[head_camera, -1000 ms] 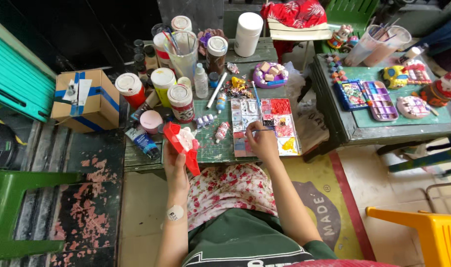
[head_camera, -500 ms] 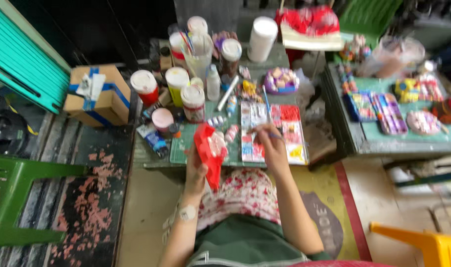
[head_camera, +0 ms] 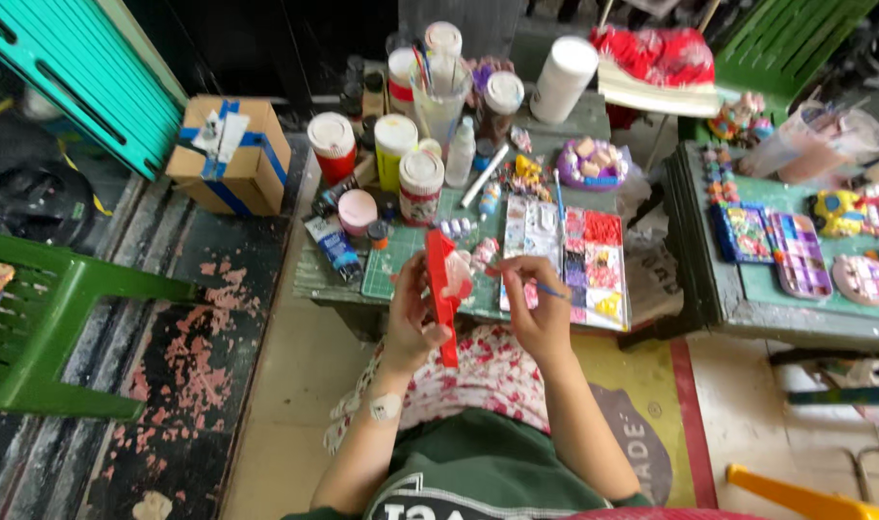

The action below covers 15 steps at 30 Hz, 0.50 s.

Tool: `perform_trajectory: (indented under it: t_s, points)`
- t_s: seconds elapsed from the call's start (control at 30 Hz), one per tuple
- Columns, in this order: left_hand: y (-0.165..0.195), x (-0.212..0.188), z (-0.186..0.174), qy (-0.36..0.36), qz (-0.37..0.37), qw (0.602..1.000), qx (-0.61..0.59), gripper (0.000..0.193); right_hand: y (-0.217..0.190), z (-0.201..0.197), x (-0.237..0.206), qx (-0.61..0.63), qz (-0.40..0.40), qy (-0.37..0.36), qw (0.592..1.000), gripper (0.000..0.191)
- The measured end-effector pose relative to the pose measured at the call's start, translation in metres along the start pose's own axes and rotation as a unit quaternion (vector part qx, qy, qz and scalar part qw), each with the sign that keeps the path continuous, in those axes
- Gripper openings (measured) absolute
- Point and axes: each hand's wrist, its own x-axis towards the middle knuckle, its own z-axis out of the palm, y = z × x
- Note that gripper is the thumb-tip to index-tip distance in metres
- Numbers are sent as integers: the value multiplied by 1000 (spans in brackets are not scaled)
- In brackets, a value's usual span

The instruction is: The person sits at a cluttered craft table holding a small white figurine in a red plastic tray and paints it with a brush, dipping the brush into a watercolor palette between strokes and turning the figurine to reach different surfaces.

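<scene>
Hands above table edge

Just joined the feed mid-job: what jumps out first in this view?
At centre, the left hand holds up a red flat piece while the right hand holds a thin brush to it. Behind them, a small green table is crowded with paint jars and a paint palette. A taped cardboard box sits on the floor to the left.
</scene>
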Motion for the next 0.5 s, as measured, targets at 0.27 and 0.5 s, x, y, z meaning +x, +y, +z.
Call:
perform_trajectory:
  t_s: [0.27,0.5]
  points:
    - [7,4,4,8,5,1000,6,125,-11,-2,6,-44,-33,15,998,6]
    - [16,7,6,1,25,997,77,121,-19,-4,11,-60,-52,2,997,8]
